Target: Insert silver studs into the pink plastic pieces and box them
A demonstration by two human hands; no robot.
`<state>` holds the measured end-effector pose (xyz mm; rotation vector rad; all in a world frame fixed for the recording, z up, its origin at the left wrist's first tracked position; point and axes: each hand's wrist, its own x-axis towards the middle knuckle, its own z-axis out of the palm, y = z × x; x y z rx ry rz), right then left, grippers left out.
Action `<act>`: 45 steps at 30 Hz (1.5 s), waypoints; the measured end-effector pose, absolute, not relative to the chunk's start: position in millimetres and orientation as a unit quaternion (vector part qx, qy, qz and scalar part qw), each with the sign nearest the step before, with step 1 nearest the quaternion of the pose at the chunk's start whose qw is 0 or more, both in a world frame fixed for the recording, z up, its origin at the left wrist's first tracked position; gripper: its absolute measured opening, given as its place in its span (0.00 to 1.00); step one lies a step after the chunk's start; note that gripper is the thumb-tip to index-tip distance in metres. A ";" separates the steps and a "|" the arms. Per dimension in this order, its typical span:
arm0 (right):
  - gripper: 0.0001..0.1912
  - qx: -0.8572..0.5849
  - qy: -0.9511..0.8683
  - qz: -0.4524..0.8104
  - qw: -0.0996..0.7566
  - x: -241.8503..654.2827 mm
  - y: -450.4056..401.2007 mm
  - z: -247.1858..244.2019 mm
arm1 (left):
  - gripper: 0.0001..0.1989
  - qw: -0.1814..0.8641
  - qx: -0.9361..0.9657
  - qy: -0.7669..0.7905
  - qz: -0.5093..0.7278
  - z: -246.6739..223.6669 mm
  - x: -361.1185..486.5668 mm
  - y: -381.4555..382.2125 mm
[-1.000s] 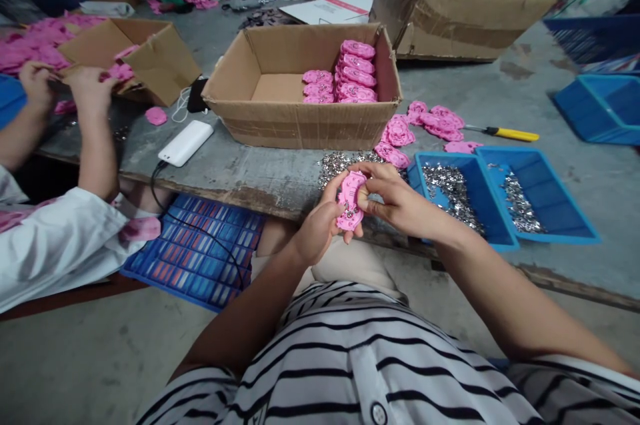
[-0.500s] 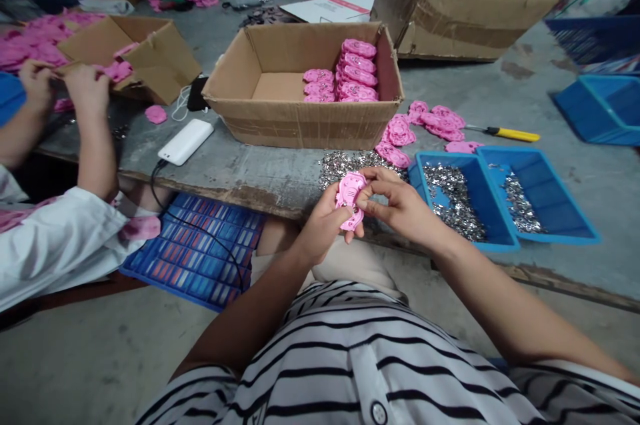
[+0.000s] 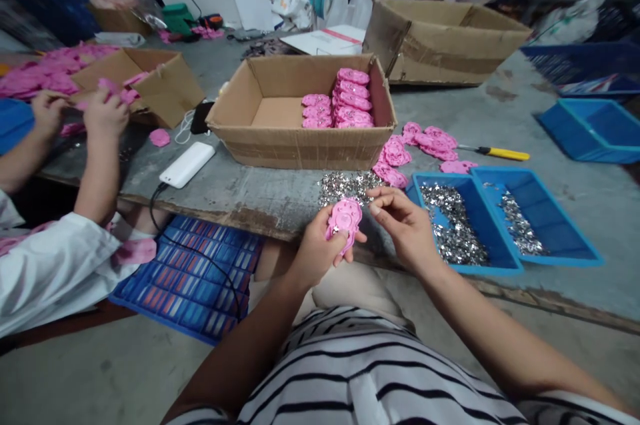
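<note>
The right hand [image 3: 407, 228] has come away from the pink scalloped piece [image 3: 347, 215] over the last second, so the left hand [image 3: 317, 248] now bears it alone, thumb across its lower part and fingers behind. It is held up by the front edge of the table [image 3: 270, 201], in front of the pile of silvery metal bits [image 3: 345, 186]. The right thumb and fingertips nearly meet, to the left of the nearer blue tray's [image 3: 495, 270] front-left corner (whether they pinch a metal bit, I cannot tell). The piece now shows a rounder outline with a heart-like mark; turned over or merely tilted, it seems to have been repositioned for more handling.
</note>
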<state>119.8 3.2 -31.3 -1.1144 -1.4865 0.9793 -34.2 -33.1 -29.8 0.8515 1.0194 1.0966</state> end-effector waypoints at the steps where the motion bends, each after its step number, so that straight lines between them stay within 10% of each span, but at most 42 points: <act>1: 0.06 -0.463 -0.605 0.411 0.501 119.8 3.6 -35.8 | 0.16 0.645 0.379 0.456 0.482 -31.2 -35.0 -32.1; 21: 0.12 -0.404 -0.702 0.425 0.403 110.6 -12.4 -90.3 | 0.13 0.492 0.559 0.532 0.403 76.2 -114.6 190.2; 30: 0.08 -0.381 -0.717 0.420 0.406 113.6 -11.0 -99.2 | 0.23 0.464 0.665 0.542 0.222 71.8 -56.8 248.8; 45: 0.04 -0.369 -0.714 0.457 0.381 111.7 -7.0 -118.4 | 0.16 0.135 0.786 0.598 0.083 39.9 -29.7 248.6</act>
